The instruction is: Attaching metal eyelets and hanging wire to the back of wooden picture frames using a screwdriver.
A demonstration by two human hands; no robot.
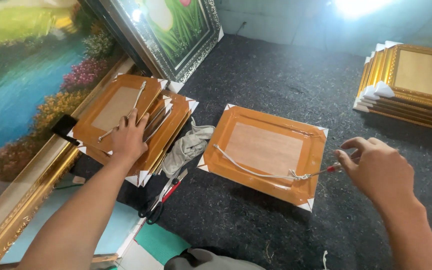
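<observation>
An orange picture frame lies face down on the dark felt mat, its corners capped in white, and everything else is placed from it. A pale cord runs across its back to a knot near its right edge. Just past that edge, the right hand pinches a small red-handled tool between thumb and fingers, the metal tip touching the knot. To the frame's left, beyond a crumpled grey rag, sits a stack of similar frames; the left hand rests flat on top of that stack, fingers spread and gripping nothing. In front of the rag, toward the frame's lower left, lie scissors with black and red handles. Far to the frame's right, at the mat's edge, is a pile of gold frames. Behind the stack, a large landscape painting leans, with another framed picture beside it.
</observation>
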